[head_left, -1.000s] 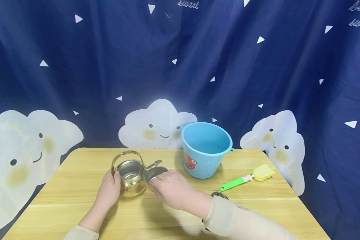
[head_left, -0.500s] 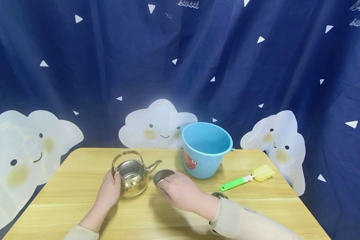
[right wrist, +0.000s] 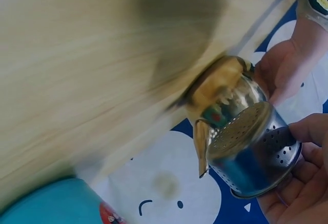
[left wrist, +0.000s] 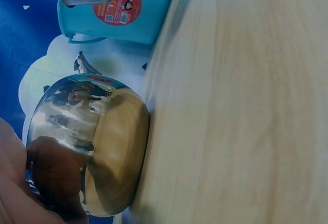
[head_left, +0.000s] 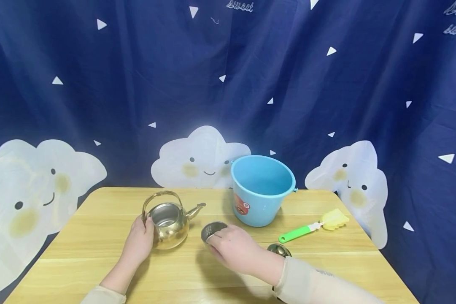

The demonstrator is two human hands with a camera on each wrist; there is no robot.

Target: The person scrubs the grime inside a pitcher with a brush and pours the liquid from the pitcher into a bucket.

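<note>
My left hand (head_left: 139, 240) holds the shiny gold teapot (head_left: 171, 234) by its left side, near the foot of the arched handle (head_left: 161, 193). The teapot stands upright and lidless on the wooden table, its spout pointing right. My right hand (head_left: 237, 249) pinches the rim of a perforated metal tea strainer (head_left: 211, 230), held above the table to the right of the spout. In the right wrist view, thumb and fingers grip the edge of the strainer (right wrist: 251, 147), its holed base towards the camera. A rounded, shiny gold piece (head_left: 279, 250) lies by my right forearm, partly hidden by it.
A light blue bucket (head_left: 262, 207) stands behind the right hand, towards the table's back edge. Right of it lies a tool with a green handle (head_left: 298, 233) and a yellow scalloped head (head_left: 334, 218). A dark blue cloud-print curtain (head_left: 228, 93) hangs behind the table.
My right hand has moved the strainer rightward and slightly nearer, away from the teapot's spout. More of the gold piece by the forearm shows. The left hand and teapot stay put.
</note>
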